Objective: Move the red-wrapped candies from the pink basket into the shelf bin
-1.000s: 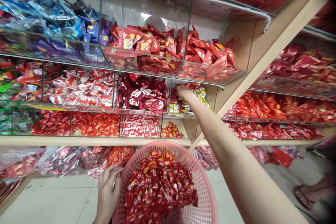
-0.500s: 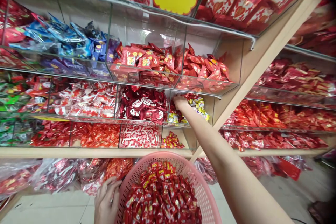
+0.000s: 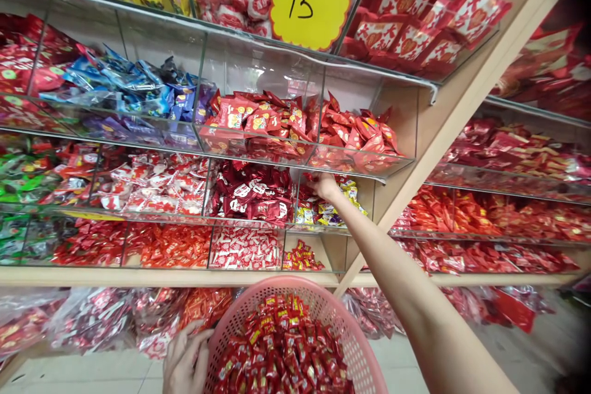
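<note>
A pink perforated plastic basket (image 3: 364,332), heaped with small red wrapped candies (image 3: 286,345), stands in front of me below the shelves. My left hand (image 3: 188,357) is at its left rim, fingers curled against the side. My right hand (image 3: 327,188) reaches into a glass-fronted bin at the right end of a lower shelf. Its fingers are bent inward, and what they hold, if anything, is hidden. Yellow-and-white wrapped candies (image 3: 351,194) lie around and under this hand, with a few dark red ones beside it. Dark red candy packets (image 3: 253,194) fill the bin to the left.
Glass dividers and front panels (image 3: 258,221) separate the bins. A wooden post (image 3: 443,129) slants up on the right. Above hangs a yellow price tag (image 3: 309,5) reading 15. Below the shelves are plastic bags of candy (image 3: 92,320). Another bin holds small red-yellow candies (image 3: 302,257).
My right hand has shifted slightly right and down in view, staying inside the bin. The shelves have moved down a little as the view tilts. My left hand stays at the basket.
</note>
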`<state>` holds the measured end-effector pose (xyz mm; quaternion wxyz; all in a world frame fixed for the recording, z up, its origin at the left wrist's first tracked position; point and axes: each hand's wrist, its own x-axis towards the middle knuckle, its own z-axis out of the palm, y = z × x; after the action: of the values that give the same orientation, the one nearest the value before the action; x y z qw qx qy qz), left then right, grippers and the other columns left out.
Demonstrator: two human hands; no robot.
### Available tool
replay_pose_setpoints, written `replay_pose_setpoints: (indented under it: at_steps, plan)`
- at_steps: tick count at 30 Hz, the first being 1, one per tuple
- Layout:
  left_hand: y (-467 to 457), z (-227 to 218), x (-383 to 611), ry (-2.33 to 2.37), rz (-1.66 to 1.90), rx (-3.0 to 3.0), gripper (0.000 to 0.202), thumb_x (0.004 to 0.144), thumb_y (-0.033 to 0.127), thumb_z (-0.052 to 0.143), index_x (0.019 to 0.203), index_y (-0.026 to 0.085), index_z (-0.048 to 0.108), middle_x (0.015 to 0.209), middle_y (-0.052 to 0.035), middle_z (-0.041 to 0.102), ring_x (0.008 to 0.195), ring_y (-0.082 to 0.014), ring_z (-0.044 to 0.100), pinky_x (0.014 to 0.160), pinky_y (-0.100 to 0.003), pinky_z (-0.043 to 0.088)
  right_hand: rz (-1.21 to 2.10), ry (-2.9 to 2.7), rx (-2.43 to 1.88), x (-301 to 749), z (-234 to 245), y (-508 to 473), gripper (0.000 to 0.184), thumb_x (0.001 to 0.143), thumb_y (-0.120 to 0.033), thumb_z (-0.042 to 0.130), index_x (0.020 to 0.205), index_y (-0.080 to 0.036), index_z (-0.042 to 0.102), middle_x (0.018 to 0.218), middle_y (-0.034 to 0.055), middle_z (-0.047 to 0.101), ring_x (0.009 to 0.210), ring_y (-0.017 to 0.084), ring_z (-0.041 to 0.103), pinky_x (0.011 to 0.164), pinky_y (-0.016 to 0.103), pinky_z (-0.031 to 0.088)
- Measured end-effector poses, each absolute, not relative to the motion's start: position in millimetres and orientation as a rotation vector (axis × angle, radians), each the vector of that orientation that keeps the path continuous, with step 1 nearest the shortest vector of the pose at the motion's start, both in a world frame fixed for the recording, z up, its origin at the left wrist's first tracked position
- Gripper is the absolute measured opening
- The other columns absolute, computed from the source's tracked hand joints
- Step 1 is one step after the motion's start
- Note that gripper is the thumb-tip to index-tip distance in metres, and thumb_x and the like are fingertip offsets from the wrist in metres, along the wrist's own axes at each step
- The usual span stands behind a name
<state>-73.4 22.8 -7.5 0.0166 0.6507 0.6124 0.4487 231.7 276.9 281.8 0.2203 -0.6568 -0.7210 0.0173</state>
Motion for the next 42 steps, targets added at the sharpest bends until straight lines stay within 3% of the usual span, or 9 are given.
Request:
replay_pose_setpoints:
  at_steps: [3, 6, 11, 16, 20, 28, 33, 38, 42]
  plan:
    - [24, -1, -66, 1.872, 1.396, 1.996, 0.02, 0.08, 0.027, 0.047, 0.088, 0.026, 0.066, 0.106, -0.0071, 0.056, 0.099, -0.026, 0.053, 0.084, -0.046, 0.043, 0.328, -1.842, -1.64, 236, 278, 260, 0.026, 0.081, -0.026, 0.055, 0.099, -0.009, 0.061, 0.078, 0.0063, 0.067, 0.06, 0.014, 0.064, 0.054, 0.024, 0.053]
    - [31, 18, -52, 1.782, 1.391, 1.91, 0.021, 0.08, 0.028, 0.048, 0.09, 0.027, 0.066, 0.106, -0.0064, 0.058, 0.101, -0.0254, 0.053, 0.086, -0.046, 0.043, 0.526, -1.743, -1.491, 240, 271, 225, 0.022, 0.079, -0.029, 0.058, 0.09, -0.012, 0.063, 0.078, 0.0045, 0.066, 0.061, 0.011, 0.063, 0.056, 0.022, 0.054]
    - [49, 93, -7, 1.46, 1.417, 1.595, 0.023, 0.079, 0.037, 0.052, 0.091, 0.023, 0.066, 0.103, -0.0064, 0.062, 0.102, -0.0231, 0.056, 0.089, -0.038, 0.046, 1.155, -1.495, -1.167, 236, 237, 143, 0.028, 0.065, -0.039, 0.072, 0.081, -0.017, 0.067, 0.076, 0.0003, 0.064, 0.063, 0.01, 0.058, 0.055, 0.022, 0.052]
    - [60, 154, 38, 1.116, 1.218, 1.246, 0.04, 0.072, 0.04, 0.064, 0.107, 0.022, 0.061, 0.096, -0.0048, 0.069, 0.09, -0.0191, 0.063, 0.081, -0.03, 0.05, 1.233, -1.724, -1.076, 210, 191, 82, 0.025, 0.071, -0.044, 0.066, 0.082, -0.022, 0.07, 0.081, 0.0002, 0.061, 0.066, 0.013, 0.057, 0.057, 0.027, 0.05]
    - [57, 154, 54, 1.022, 1.229, 1.195, 0.025, 0.068, 0.036, 0.068, 0.087, 0.02, 0.067, 0.085, -0.003, 0.07, 0.081, -0.0186, 0.063, 0.076, -0.028, 0.049, 1.023, -1.855, -1.054, 198, 172, 65, 0.022, 0.078, -0.04, 0.061, 0.092, -0.025, 0.07, 0.088, 0.0015, 0.064, 0.088, 0.019, 0.057, 0.081, 0.034, 0.047]
    - [54, 146, 43, 1.014, 1.348, 0.874, 0.027, 0.07, 0.035, 0.069, 0.088, 0.017, 0.063, 0.085, -0.0015, 0.066, 0.081, -0.0143, 0.06, 0.076, -0.025, 0.047, 1.151, -1.752, -1.066, 204, 163, 55, 0.03, 0.084, -0.033, 0.052, 0.112, -0.03, 0.061, 0.108, 0.0031, 0.059, 0.102, 0.018, 0.056, 0.088, 0.035, 0.047]
    - [52, 150, 35, 0.975, 1.305, 0.784, 0.028, 0.067, 0.035, 0.072, 0.087, 0.017, 0.063, 0.086, -0.0007, 0.064, 0.078, -0.0122, 0.058, 0.07, -0.023, 0.048, 1.216, -1.622, -1.067, 208, 154, 56, 0.051, 0.079, -0.03, 0.061, 0.128, -0.03, 0.046, 0.122, 0.0024, 0.055, 0.113, 0.017, 0.05, 0.099, 0.038, 0.039]
    - [49, 147, 36, 0.967, 1.266, 0.733, 0.028, 0.064, 0.032, 0.075, 0.085, 0.017, 0.064, 0.079, 0.0018, 0.064, 0.074, -0.01, 0.059, 0.069, -0.021, 0.048, 1.369, -1.418, -1.036, 207, 149, 57, 0.035, 0.072, -0.034, 0.068, 0.104, -0.024, 0.059, 0.092, 0.0, 0.063, 0.085, 0.015, 0.059, 0.08, 0.031, 0.05]
    - [48, 146, 34, 0.968, 1.259, 0.669, 0.028, 0.064, 0.031, 0.076, 0.086, 0.016, 0.066, 0.084, 0.0004, 0.066, 0.075, -0.0105, 0.06, 0.071, -0.022, 0.05, 1.505, -1.106, -0.996, 207, 147, 55, 0.025, 0.073, -0.036, 0.068, 0.093, -0.022, 0.062, 0.086, -0.0012, 0.061, 0.083, 0.014, 0.058, 0.084, 0.034, 0.049]
